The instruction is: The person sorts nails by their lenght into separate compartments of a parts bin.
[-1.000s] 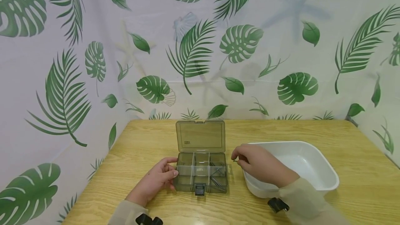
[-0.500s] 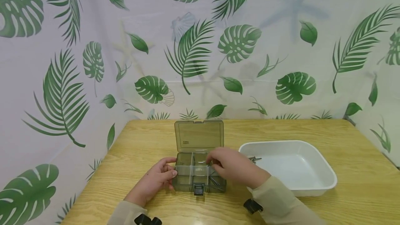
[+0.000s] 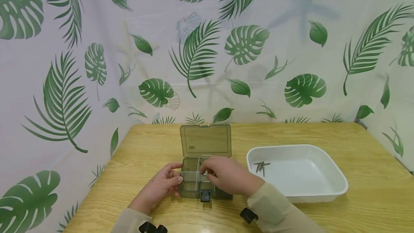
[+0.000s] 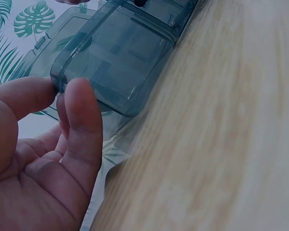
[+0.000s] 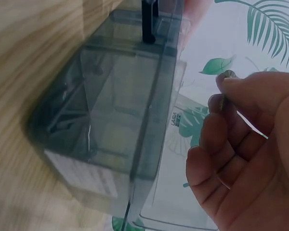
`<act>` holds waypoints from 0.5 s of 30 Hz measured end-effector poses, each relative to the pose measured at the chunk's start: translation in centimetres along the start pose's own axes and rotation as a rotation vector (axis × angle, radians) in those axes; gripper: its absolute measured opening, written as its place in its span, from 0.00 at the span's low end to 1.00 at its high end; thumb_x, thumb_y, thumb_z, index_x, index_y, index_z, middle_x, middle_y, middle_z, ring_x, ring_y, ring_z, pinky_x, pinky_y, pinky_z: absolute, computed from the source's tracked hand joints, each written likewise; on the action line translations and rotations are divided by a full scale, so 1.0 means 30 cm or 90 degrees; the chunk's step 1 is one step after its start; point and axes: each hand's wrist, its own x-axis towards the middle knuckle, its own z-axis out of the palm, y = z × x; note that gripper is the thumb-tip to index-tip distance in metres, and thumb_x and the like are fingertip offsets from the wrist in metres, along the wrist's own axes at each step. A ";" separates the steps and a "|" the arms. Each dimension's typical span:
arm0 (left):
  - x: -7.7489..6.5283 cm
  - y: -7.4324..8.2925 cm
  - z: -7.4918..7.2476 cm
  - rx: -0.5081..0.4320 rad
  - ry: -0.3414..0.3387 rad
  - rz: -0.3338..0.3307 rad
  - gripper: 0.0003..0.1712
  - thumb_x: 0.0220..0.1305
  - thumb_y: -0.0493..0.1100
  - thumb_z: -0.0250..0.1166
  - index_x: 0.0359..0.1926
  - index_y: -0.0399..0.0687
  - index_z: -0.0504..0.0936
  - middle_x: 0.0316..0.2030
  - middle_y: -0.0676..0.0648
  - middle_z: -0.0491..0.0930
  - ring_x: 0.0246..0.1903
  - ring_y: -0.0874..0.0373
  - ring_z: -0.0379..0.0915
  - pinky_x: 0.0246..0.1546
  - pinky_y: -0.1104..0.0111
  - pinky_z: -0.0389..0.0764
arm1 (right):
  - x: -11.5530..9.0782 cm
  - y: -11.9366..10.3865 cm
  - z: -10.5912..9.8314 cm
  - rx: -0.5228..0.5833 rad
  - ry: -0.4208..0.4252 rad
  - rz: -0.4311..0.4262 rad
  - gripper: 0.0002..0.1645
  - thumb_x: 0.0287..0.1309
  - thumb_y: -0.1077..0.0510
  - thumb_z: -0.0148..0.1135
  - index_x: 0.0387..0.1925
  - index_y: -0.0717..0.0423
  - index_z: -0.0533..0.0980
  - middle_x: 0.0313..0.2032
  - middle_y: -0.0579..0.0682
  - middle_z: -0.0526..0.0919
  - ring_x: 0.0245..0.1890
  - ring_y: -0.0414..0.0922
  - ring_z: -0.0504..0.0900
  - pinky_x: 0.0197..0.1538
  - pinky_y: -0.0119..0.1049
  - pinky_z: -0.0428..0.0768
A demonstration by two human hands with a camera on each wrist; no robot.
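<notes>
A smoky translucent compartment box [image 3: 190,177] stands on the table with its lid [image 3: 205,140] raised at the back. My left hand [image 3: 165,183] grips the box's left wall, its thumb and a finger pinching the wall in the left wrist view. Over the middle compartments, my right hand [image 3: 228,175] pinches a small screw [image 5: 223,102] between thumb and index finger. The screw is mostly covered by the fingertips. Dark slender pieces [image 5: 65,120] show through the box wall in the right wrist view. The right hand hides the right-hand compartments in the head view.
A white tray [image 3: 341,186] stands right of the box, with several small brownish screws [image 3: 261,167] at its left end. The wooden table [image 3: 155,139] meets a leaf-printed curtain [image 3: 207,64] behind and at the left. A black latch [image 3: 205,196] is on the box's front.
My right hand has moved left from the tray's edge, over the right compartments, to the box's middle, carrying the screw. The screws in the tray have come into sight. My left hand stays put.
</notes>
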 end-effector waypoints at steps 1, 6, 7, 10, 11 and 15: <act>0.000 0.000 -0.001 0.001 0.001 -0.001 0.34 0.75 0.42 0.60 0.75 0.38 0.57 0.39 0.44 0.71 0.29 0.56 0.69 0.33 0.62 0.82 | 0.004 -0.003 0.000 0.001 -0.004 0.000 0.10 0.70 0.61 0.59 0.46 0.46 0.83 0.36 0.35 0.78 0.31 0.33 0.74 0.35 0.33 0.78; -0.002 0.000 -0.002 0.003 0.009 -0.006 0.35 0.75 0.42 0.61 0.75 0.38 0.58 0.39 0.44 0.72 0.28 0.57 0.68 0.33 0.62 0.83 | 0.015 -0.004 0.005 0.013 -0.018 0.010 0.09 0.72 0.57 0.60 0.49 0.45 0.82 0.37 0.34 0.79 0.34 0.32 0.76 0.38 0.35 0.80; -0.003 0.000 -0.001 0.004 0.011 -0.008 0.35 0.75 0.42 0.61 0.75 0.38 0.58 0.39 0.44 0.72 0.27 0.57 0.67 0.33 0.62 0.83 | 0.015 -0.001 0.005 0.019 -0.019 0.012 0.10 0.72 0.56 0.60 0.50 0.46 0.82 0.37 0.34 0.79 0.35 0.32 0.76 0.39 0.35 0.80; -0.004 0.001 0.000 0.004 0.012 -0.008 0.35 0.74 0.42 0.61 0.75 0.38 0.58 0.39 0.44 0.72 0.27 0.57 0.68 0.33 0.62 0.83 | 0.006 0.009 0.001 0.030 -0.014 0.014 0.12 0.71 0.56 0.61 0.52 0.48 0.82 0.41 0.38 0.81 0.38 0.34 0.78 0.42 0.38 0.81; -0.004 0.002 0.000 0.003 0.012 -0.007 0.35 0.75 0.42 0.61 0.75 0.38 0.58 0.39 0.44 0.72 0.27 0.57 0.68 0.33 0.62 0.83 | 0.002 0.014 0.000 0.030 -0.011 0.015 0.12 0.71 0.56 0.62 0.53 0.48 0.82 0.42 0.39 0.82 0.39 0.34 0.79 0.43 0.38 0.82; -0.002 0.004 0.002 0.004 0.011 -0.005 0.35 0.75 0.42 0.61 0.75 0.38 0.58 0.39 0.44 0.72 0.28 0.57 0.68 0.33 0.62 0.83 | -0.021 0.038 -0.014 0.028 -0.008 0.028 0.13 0.70 0.55 0.62 0.53 0.51 0.82 0.44 0.41 0.82 0.42 0.37 0.80 0.45 0.41 0.82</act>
